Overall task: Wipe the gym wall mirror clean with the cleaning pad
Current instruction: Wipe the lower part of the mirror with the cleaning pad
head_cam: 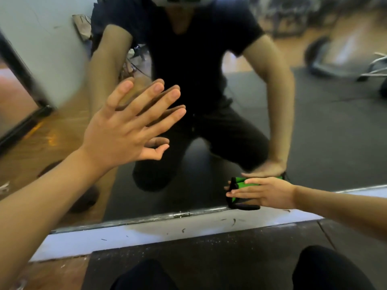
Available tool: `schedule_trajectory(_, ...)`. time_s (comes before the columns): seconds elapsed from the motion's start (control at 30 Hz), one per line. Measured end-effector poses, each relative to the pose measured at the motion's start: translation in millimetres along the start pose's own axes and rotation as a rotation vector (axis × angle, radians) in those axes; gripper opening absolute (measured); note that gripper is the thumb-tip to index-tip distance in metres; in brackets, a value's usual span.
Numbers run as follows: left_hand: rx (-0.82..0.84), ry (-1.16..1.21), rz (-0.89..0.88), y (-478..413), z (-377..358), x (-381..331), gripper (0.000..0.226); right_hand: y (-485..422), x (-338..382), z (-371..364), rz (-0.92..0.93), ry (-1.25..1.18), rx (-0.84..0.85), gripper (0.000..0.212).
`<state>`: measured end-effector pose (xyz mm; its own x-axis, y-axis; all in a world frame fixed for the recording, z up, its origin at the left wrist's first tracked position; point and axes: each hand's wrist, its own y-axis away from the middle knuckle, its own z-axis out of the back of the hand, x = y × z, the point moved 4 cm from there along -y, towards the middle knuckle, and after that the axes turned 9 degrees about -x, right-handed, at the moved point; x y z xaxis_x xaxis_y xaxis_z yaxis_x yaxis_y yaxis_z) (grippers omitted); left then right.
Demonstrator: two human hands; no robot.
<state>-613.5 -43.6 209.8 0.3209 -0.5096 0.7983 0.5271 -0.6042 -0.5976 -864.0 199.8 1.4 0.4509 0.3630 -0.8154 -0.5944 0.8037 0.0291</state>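
Note:
The wall mirror fills most of the view and reflects a crouching person in dark clothes. My left hand is spread flat with straight fingers, its fingertips touching the glass at the middle left. My right hand presses a green and black cleaning pad against the glass low on the right, just above the mirror's bottom edge. Its fingers lie straight across the pad. Much of the pad is hidden under that hand.
A metal strip runs along the mirror's bottom edge, above a white scuffed baseboard. Dark rubber flooring lies below, with my knees at the bottom of the view. Gym equipment shows as a blurred reflection at the upper right.

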Motion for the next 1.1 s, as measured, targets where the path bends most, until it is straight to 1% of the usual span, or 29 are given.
schedule_trajectory(0.07, 0.005, -0.004, -0.001, 0.2, 0.5, 0.1, 0.079, -44.1, 1.1, 12.7, -0.039, -0.016, -0.060, 0.090)
schedule_trajectory(0.17, 0.021, -0.003, -0.014, 0.0, 1.6, 0.4, 0.080, -133.1, -8.8, 44.1, -0.152, -0.052, -0.054, 0.087)
schedule_trajectory(0.23, 0.024, 0.006, -0.020, -0.5, 2.4, -0.3, 0.081, -154.1, -16.4, 56.2, -0.244, 0.022, -0.091, 0.087)
schedule_trajectory(0.27, 0.022, 0.007, -0.023, -0.2, 2.4, -0.3, 0.081, -145.7, -17.5, 53.3, -0.270, 0.048, -0.124, 0.087)
schedule_trajectory(0.33, 0.010, -0.002, -0.023, 0.2, 2.0, 0.9, 0.081, -96.0, -18.0, 38.9, -0.307, 0.072, -0.170, 0.090)
schedule_trajectory(0.43, -0.005, -0.006, -0.015, 0.4, 2.4, 0.3, 0.082, 7.7, -23.4, 26.2, -0.351, 0.098, -0.156, 0.110)
schedule_trajectory(0.47, -0.002, 0.003, -0.011, 0.6, 2.2, -1.2, 0.082, 33.1, -29.3, 24.8, -0.359, 0.109, -0.143, 0.113)
schedule_trajectory(0.5, 0.002, 0.012, -0.009, 0.3, 2.0, -2.1, 0.082, 46.7, -35.8, 26.7, -0.371, 0.120, -0.154, 0.111)
schedule_trajectory(0.57, 0.005, 0.018, 0.000, -0.6, 2.5, -1.4, 0.082, 31.3, -56.4, 33.6, -0.398, 0.107, -0.193, 0.097)
schedule_trajectory(0.6, 0.005, 0.018, 0.002, -0.9, 2.9, -0.6, 0.081, 8.0, -70.1, 42.1, -0.443, 0.080, -0.224, 0.084)
schedule_trajectory(0.67, 0.005, 0.009, 0.002, -1.7, 4.4, 0.4, 0.081, -47.4, -105.0, 72.7, -0.587, 0.079, -0.355, 0.057)
schedule_trajectory(0.7, 0.006, 0.012, -0.002, -2.1, 4.2, -0.4, 0.080, -68.1, -120.8, 88.8, -0.673, 0.090, -0.421, 0.052)
schedule_trajectory(0.77, 0.005, 0.020, -0.006, -3.0, 3.9, -1.2, 0.080, -78.1, -132.9, 105.5, -0.811, 0.116, -0.519, 0.052)
schedule_trajectory(0.8, -0.001, 0.027, -0.006, -3.6, 3.6, -1.6, 0.080, -71.4, -126.0, 102.3, -0.845, 0.126, -0.528, 0.053)
schedule_trajectory(0.83, -0.006, 0.026, -0.009, -3.6, 3.6, -1.2, 0.080, -60.0, -111.7, 93.4, -0.841, 0.132, -0.498, 0.057)
schedule_trajectory(0.87, -0.006, 0.022, -0.009, -2.9, 3.3, -1.0, 0.081, -44.1, -91.8, 79.0, -0.809, 0.133, -0.435, 0.067)
schedule_trajectory(0.93, -0.006, 0.019, -0.012, -1.9, 3.0, -0.3, 0.081, -11.0, -50.5, 48.4, -0.649, 0.136, -0.248, 0.105)
schedule_trajectory(0.97, -0.007, 0.024, -0.010, -1.2, 3.5, -0.8, 0.081, 0.0, -40.3, 39.8, -0.592, 0.138, -0.162, 0.119)
schedule_trajectory(1.0, -0.011, 0.034, -0.007, -1.1, 3.4, -1.5, 0.081, 4.9, -41.8, 40.6, -0.568, 0.132, -0.133, 0.122)
schedule_trajectory(1.03, -0.015, 0.040, -0.004, -0.8, 3.5, -1.4, 0.080, 2.0, -52.5, 47.3, -0.583, 0.140, -0.160, 0.114)
schedule_trajectory(1.07, -0.021, 0.040, 0.000, -1.3, 3.8, -1.3, 0.079, -4.4, -72.1, 60.5, -0.626, 0.157, -0.231, 0.097)
schedule_trajectory(1.1, -0.027, 0.040, 0.001, -1.9, 3.8, -0.8, 0.079, -12.5, -99.8, 80.6, -0.726, 0.165, -0.325, 0.075)
